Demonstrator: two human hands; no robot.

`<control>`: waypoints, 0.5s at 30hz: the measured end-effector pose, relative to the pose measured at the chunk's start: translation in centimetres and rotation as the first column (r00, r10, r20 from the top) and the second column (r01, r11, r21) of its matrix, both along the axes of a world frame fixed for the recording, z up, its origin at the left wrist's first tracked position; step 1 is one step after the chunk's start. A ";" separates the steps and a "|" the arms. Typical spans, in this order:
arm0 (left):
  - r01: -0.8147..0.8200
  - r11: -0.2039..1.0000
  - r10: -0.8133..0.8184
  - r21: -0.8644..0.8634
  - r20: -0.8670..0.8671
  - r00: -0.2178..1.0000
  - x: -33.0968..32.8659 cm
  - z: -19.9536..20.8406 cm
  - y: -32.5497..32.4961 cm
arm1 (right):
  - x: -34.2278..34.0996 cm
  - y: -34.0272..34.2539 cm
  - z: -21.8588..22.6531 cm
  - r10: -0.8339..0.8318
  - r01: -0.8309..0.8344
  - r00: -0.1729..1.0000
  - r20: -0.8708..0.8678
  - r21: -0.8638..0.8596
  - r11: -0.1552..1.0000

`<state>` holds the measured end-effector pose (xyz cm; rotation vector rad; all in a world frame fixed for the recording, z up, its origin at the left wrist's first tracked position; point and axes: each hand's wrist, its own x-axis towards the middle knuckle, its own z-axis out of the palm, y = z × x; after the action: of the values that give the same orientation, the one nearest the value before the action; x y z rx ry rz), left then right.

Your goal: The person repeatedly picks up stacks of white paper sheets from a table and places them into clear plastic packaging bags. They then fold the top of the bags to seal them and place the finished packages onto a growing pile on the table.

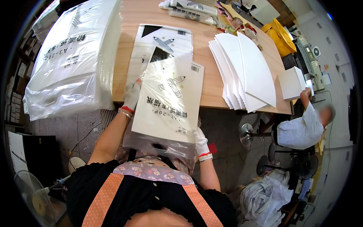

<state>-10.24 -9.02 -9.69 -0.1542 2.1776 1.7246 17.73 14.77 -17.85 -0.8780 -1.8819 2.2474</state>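
Note:
A flat pack of drawing paper in a clear plastic bag [166, 102], with crossed pencils printed on it, is tilted over the table's near edge. My left hand [131, 97], in a white glove, is closed on its left edge. At its lower right edge my right hand [200, 142], also gloved, is closed, with some fingers hidden behind the plastic. The bag's loose lower end, with a dark cut-out, hangs toward my apron. Partly beneath the pack, a similar printed pack [181, 43] lies on the table.
A tall stack of bagged packs [72, 56] covers the table's [206, 85] left side. Fanned white sheets [242, 72] lie to the right. Rolled plastic [189, 9] and clutter sit at the back. At the right a co-worker [298, 126] handles a white paper stack [292, 84].

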 end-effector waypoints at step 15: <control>0.472 0.880 -0.451 -0.040 -0.380 0.808 9.1 6.6 -7.5 | -3.4 -2.8 0.5 -0.073 0.056 0.993 -0.097 -0.170 0.984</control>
<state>-1.13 -16.54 -3.10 0.7316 2.1650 1.6134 14.35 11.97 -17.33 -0.8138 -1.6171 2.3889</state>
